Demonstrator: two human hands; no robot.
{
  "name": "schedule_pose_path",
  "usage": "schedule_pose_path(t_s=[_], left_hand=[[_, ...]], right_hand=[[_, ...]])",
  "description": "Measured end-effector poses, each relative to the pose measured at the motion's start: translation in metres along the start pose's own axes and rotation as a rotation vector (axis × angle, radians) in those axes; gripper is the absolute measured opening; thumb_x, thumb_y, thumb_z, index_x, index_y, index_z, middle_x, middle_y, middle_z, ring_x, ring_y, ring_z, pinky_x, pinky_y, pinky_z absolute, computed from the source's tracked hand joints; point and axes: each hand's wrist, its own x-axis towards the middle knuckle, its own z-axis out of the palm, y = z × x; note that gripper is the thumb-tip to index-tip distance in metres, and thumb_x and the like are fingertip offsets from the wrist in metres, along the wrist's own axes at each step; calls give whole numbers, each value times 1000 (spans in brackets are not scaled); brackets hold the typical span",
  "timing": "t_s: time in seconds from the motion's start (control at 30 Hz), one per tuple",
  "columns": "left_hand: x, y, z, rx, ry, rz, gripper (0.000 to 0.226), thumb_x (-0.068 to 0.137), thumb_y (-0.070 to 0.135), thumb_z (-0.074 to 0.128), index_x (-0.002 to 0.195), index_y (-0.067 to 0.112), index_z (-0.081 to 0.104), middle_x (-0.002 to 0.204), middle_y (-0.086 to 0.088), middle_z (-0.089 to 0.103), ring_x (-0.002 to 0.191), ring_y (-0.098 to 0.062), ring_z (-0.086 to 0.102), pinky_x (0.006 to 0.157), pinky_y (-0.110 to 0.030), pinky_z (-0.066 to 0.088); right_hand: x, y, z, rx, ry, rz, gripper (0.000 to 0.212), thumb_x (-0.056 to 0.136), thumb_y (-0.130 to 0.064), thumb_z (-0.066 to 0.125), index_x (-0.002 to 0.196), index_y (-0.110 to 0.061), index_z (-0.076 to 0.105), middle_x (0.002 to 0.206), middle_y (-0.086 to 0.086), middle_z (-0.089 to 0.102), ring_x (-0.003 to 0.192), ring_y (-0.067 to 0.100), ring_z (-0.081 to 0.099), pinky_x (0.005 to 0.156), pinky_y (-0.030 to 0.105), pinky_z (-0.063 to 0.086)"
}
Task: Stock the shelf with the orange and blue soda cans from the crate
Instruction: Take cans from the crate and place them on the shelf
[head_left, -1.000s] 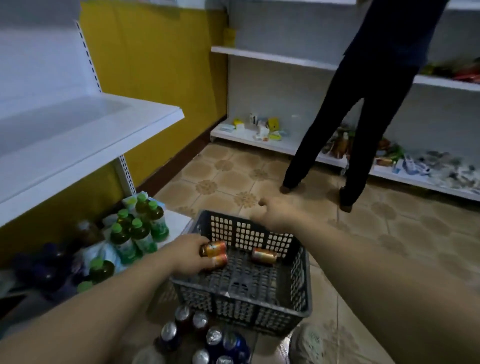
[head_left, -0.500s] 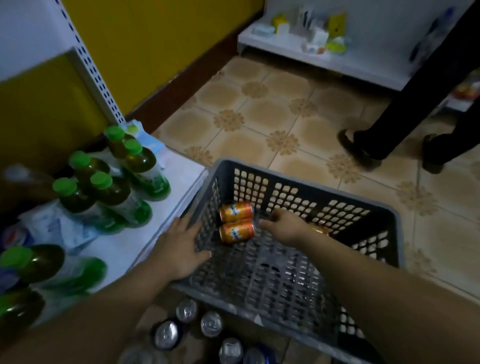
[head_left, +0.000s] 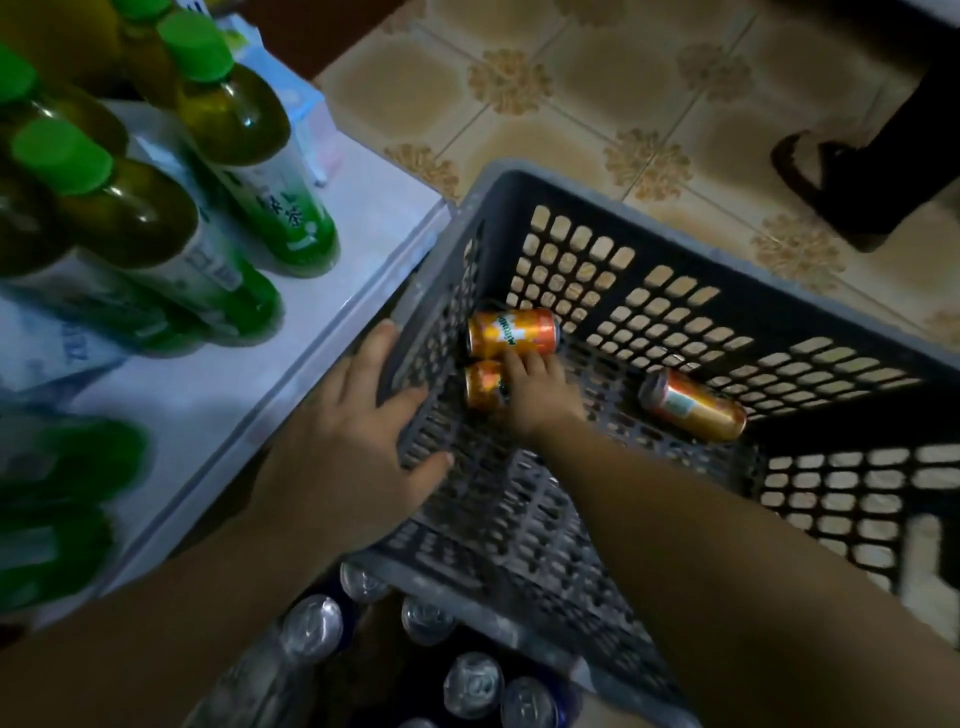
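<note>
The step in hand is the picking of orange soda cans out of the grey crate (head_left: 675, 241), which stands on the tiled floor just beside the low white shelf (head_left: 322, 322). Three orange cans lie on their sides on the crate's bottom. Two are together in the far left corner, the farther can (head_left: 511, 332) and the nearer can (head_left: 480, 385), and a third can (head_left: 693, 406) lies apart to the right.

The right hand (head_left: 537, 397) reaches into the corner. Its fingers lie over the nearer can and one fingertip touches the farther one. I cannot tell if the grasp is already closed. The left hand (head_left: 358, 447) rests on the crate's left wall with spread, quite straight fingers, and holds nothing.

Blue cans (head_left: 472, 686) with silver tops stand on the floor at the crate's near edge. Green-capped bottles (head_left: 244, 156) already occupy the shelf.

I think the next move calls for closing round one can, lifting it over the wall, and standing it upright on a free part of the shelf.
</note>
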Motion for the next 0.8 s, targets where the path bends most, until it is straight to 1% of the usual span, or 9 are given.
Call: schedule_pose_path(t_s=[0.1, 0.17, 0.27, 0.33, 0.4, 0.5, 0.6, 0.73, 0.8], left_hand=[[1, -1, 1, 9, 16, -12, 59, 72, 55, 49, 108, 14, 71, 151, -11, 34, 124, -34, 48, 83, -44, 51], [0, -1, 1, 17, 2, -8, 58, 72, 56, 50, 108, 15, 71, 152, -11, 33, 124, -34, 48, 81, -44, 51], [1, -4, 2, 24, 2, 2, 59, 73, 56, 52, 111, 15, 70, 153, -11, 29, 125, -34, 46, 84, -44, 51], [5, -1, -2, 39, -89, -69, 64, 76, 62, 50, 125, 22, 60, 158, -4, 11, 135, -27, 32, 94, -43, 45], [8, 0, -8, 58, -250, -139, 70, 79, 64, 52, 139, 31, 41, 157, 6, -14, 143, -22, 9, 107, -42, 32], [10, 11, -23, 49, -409, -166, 79, 80, 64, 55, 147, 33, 27, 156, 5, -26, 146, -25, -7, 116, -47, 16], [3, 40, -59, -170, -520, -261, 87, 80, 58, 62, 150, 30, 19, 161, -1, -5, 147, -23, -3, 119, -45, 11], [-28, 83, -139, -476, -451, -166, 86, 79, 36, 74, 148, 24, 25, 156, 0, 23, 142, -16, 22, 113, -27, 20], [-49, 97, -183, -634, -387, -140, 76, 77, 32, 77, 140, 33, 34, 145, 4, 40, 134, -13, 36, 105, -25, 30]], right_hand=[[2, -4, 7, -192, 51, -5, 64, 87, -31, 63, 141, -16, 32, 143, 13, 36, 133, 32, 32, 108, 46, 31], [2, -1, 11, -86, 2, 53, 67, 81, -33, 70, 136, -16, 35, 137, 12, 45, 128, 32, 41, 106, 45, 35], [-15, 6, 6, 500, -158, 324, 89, 76, -41, 77, 144, -16, 25, 135, 11, 49, 118, 31, 52, 96, 41, 46], [-41, 7, -3, 864, -161, 394, 93, 77, -36, 77, 148, -18, 20, 135, 10, 47, 110, 29, 54, 91, 40, 49], [-71, 4, -21, 1098, -112, 397, 80, 80, -27, 76, 144, -19, 29, 129, 7, 53, 102, 25, 56, 89, 41, 49], [-126, -5, -65, 1318, -78, 333, 62, 81, -18, 74, 131, -22, 38, 109, -2, 56, 100, 22, 58, 89, 41, 50], [-180, -14, -115, 1381, -23, 235, 67, 79, -15, 75, 130, -29, 35, 110, -4, 54, 105, 21, 56, 88, 43, 51], [-246, -40, -181, 1389, 123, 113, 70, 75, -17, 78, 131, -26, 38, 117, 1, 57, 108, 25, 57, 93, 49, 50], [-281, -60, -215, 1400, 187, 50, 65, 74, -18, 78, 125, -28, 39, 114, 2, 58, 105, 25, 58, 91, 47, 50]])
